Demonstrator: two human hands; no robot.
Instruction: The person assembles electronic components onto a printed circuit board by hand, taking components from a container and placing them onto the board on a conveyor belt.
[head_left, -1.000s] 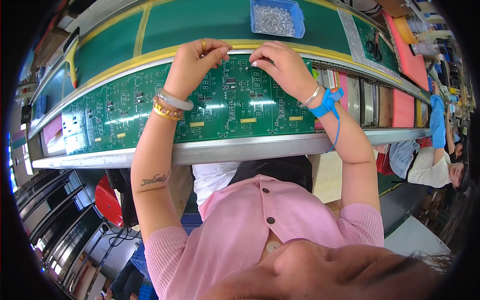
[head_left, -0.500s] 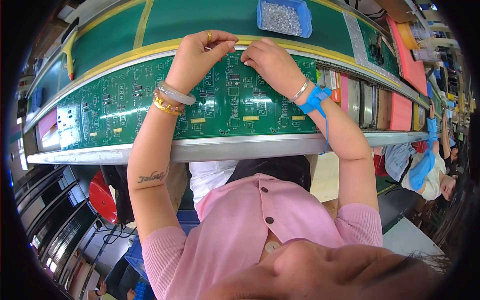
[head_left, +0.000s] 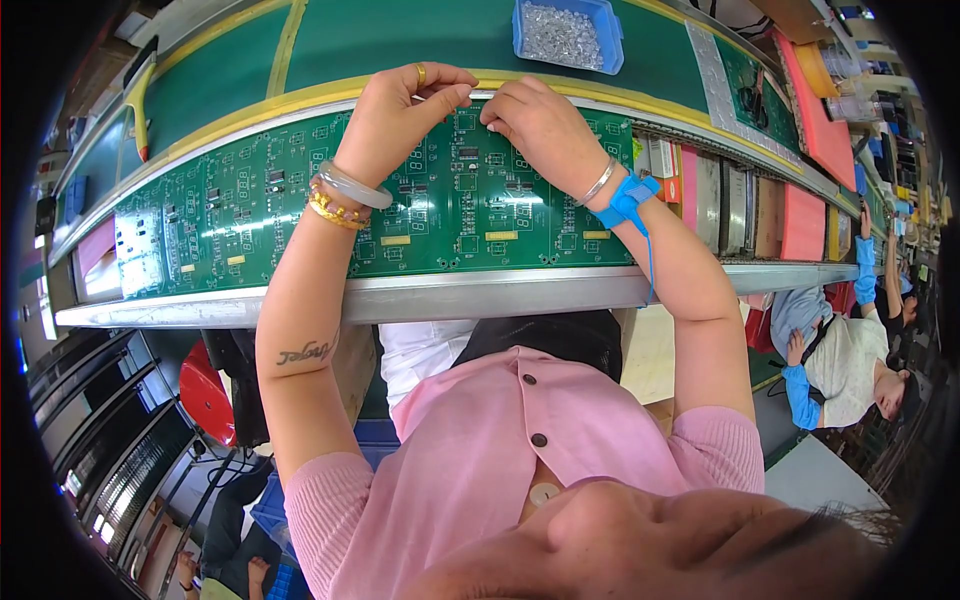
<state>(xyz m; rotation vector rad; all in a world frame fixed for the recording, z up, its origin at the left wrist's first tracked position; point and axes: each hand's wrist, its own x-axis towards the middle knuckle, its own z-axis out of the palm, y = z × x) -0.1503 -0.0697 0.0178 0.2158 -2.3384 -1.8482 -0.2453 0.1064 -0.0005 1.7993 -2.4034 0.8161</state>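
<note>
Green printed circuit boards (head_left: 430,240) lie side by side between metal rails, carrying black chips, digit-shaped outlines and small yellow parts. Over the far edge of the boards is my left hand (head_left: 395,115), its thumb and forefinger brought close together in a pinch. My right hand (head_left: 548,135) hovers just to its right, fingers curled and thumb against them, above the same boards. Whatever either pinch holds is too small or hidden to make out. A blue wrist strap (head_left: 628,198) with a cord circles my right wrist.
Beyond the rail, a blue tray (head_left: 618,45) of small clear parts sits on the green bench. A yellow-handled tool (head_left: 138,110) lies at far left, scissors (head_left: 752,100) at far right. The near metal rail (head_left: 480,298) runs before me. A co-worker (head_left: 835,350) is at right.
My hands hold almost the same place and pose. At the right, the co-worker has shifted and lowered an arm; the person at the lower left has moved slightly.
</note>
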